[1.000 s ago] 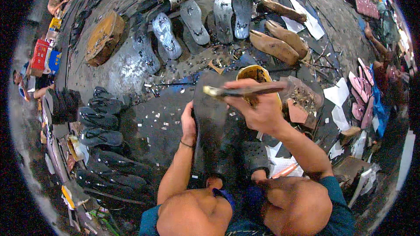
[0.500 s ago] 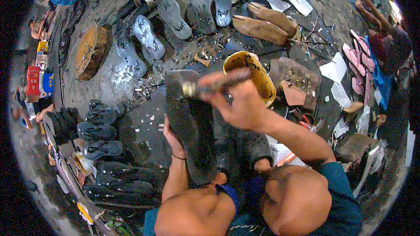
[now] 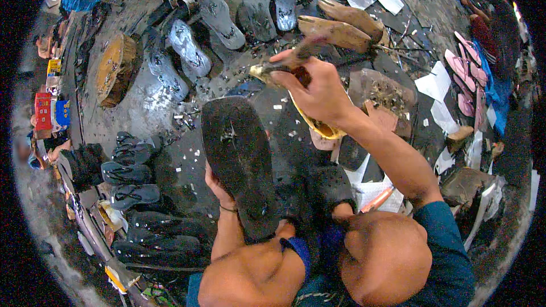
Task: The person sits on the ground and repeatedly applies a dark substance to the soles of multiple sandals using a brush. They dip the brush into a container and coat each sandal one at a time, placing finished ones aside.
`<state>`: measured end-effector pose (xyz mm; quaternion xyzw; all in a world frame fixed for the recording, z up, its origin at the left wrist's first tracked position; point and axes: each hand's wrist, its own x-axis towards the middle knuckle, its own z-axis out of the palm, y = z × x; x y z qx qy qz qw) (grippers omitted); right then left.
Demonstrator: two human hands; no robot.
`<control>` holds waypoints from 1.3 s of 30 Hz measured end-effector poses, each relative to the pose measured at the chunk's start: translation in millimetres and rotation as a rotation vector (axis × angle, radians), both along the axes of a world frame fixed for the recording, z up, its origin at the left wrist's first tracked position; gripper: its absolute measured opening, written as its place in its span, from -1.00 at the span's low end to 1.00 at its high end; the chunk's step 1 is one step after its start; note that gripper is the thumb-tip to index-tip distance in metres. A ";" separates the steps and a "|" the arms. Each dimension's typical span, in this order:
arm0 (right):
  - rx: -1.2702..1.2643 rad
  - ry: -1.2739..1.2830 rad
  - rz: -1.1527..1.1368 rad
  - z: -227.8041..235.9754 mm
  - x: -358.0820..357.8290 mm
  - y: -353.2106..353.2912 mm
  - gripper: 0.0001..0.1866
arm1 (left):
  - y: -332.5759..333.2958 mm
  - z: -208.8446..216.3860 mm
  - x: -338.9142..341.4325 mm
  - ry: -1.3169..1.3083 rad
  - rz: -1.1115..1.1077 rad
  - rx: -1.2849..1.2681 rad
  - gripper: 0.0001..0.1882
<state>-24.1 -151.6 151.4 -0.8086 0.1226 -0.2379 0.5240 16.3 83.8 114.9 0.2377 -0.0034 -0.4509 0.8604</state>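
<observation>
My left hand (image 3: 218, 186) is closed around the left edge of a long black sandal sole (image 3: 242, 159), its fingers partly hidden underneath. The sole's broad upper face is turned up, with a small light mark near its far end. In my right hand (image 3: 318, 91) is a brush with a dark handle and pale bristles (image 3: 260, 72). The bristles point left, beyond the far end of the sole and apart from it. Below that hand sits a yellow tub (image 3: 324, 129) with dark smears, partly covered by my wrist.
Several grey soles (image 3: 223, 21) lie in an arc at the far side, near wooden shoe lasts (image 3: 335, 34). A round wood block (image 3: 115, 71) stands left of them. Black sandals (image 3: 133, 196) line the left, pink sandals (image 3: 460, 71) the right. White paper (image 3: 435, 88) and scraps litter the ground.
My right hand has lifted the brush off the far end of the sole and moved it away and slightly right. The sole's far end has swung left.
</observation>
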 end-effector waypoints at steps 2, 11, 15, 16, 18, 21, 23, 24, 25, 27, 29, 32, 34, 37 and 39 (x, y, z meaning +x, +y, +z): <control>-0.023 -0.103 0.105 3.7 -7.0 14.0 -0.81 | 14.8 -27.1 11.7 0.015 0.193 0.200 -0.32; 0.114 0.376 -0.032 -56.8 -56.9 19.6 -0.76 | 135.3 -92.6 -3.7 0.254 0.164 0.415 -0.39; -0.509 0.566 -0.232 -127.5 -77.3 -39.3 -0.74 | 150.6 -90.7 -28.9 0.338 -0.189 0.332 -0.39; -0.385 0.524 -0.288 -102.7 -70.0 -40.7 -0.73 | 148.0 -78.7 -29.2 0.301 -0.202 0.486 -0.39; -0.104 0.487 -0.367 -34.5 -76.1 -23.7 -0.70 | 151.6 -48.3 -40.0 0.476 -0.150 0.504 -0.41; -0.724 0.849 -0.105 -25.3 -139.4 -20.8 -0.65 | 132.6 -49.3 -44.0 0.403 -0.013 0.643 -0.45; -0.507 0.984 0.171 -8.2 -161.9 -26.9 -0.53 | 109.5 -53.5 -38.3 0.377 0.015 0.597 -0.47; -0.084 1.267 0.372 14.2 -156.0 -24.7 -0.52 | 103.9 -52.0 -32.3 0.361 0.036 0.593 -0.48; -0.025 0.961 0.285 10.9 -157.7 -24.3 -0.55 | 98.5 -50.3 -26.4 0.345 0.062 0.590 -0.49; 0.418 0.507 0.063 16.8 -138.6 -12.3 -0.66 | 74.3 -59.7 -9.0 0.269 0.054 0.601 -0.52; 0.704 0.293 0.079 33.3 -89.6 19.7 -0.71 | 45.7 -64.3 11.0 0.248 0.018 0.429 -0.53; 0.355 0.177 0.336 18.9 -38.9 53.8 -0.74 | 1.6 -34.0 12.8 0.201 0.105 0.422 -0.49; 0.015 -0.024 0.321 1.9 -14.0 54.0 -0.75 | -21.8 -2.8 4.3 0.070 0.150 0.393 -0.48; -0.011 -0.057 0.248 -10.0 -0.8 53.3 -0.78 | 19.2 -61.6 22.8 0.154 -0.065 -0.097 -0.44; -0.057 -0.139 0.462 -5.4 -36.2 73.8 -0.65 | 30.9 -54.7 36.8 0.139 -0.016 -0.123 -0.39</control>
